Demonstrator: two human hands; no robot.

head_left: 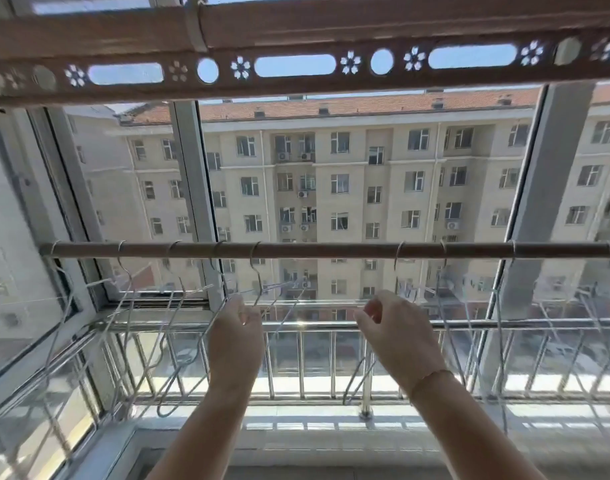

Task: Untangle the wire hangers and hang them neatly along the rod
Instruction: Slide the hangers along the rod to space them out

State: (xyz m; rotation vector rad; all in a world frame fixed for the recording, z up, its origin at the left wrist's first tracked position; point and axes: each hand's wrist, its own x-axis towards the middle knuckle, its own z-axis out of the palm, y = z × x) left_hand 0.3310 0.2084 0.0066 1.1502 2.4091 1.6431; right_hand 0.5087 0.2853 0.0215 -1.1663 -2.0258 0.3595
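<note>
Overhead, both arms reach up: left hand (235, 336) fingers pinch a wire hanger (282, 327); right hand (397, 336) fingers curl loosely, empty.

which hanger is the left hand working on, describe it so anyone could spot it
Find the brown rod crossing the window. The hanger hooks on just left of the rod's bare middle gap, above the left hand. It is the rightmost of the left cluster.

A single wide-angle view is taken from the wearer's head, angled slightly upward and outward through a glazed balcony window. The brown horizontal metal rod (331, 250) is seen close ahead, crossing the frame at mid-height, and the perforated brown overhead rack bar (296, 65) is seen nearer, above.
</note>
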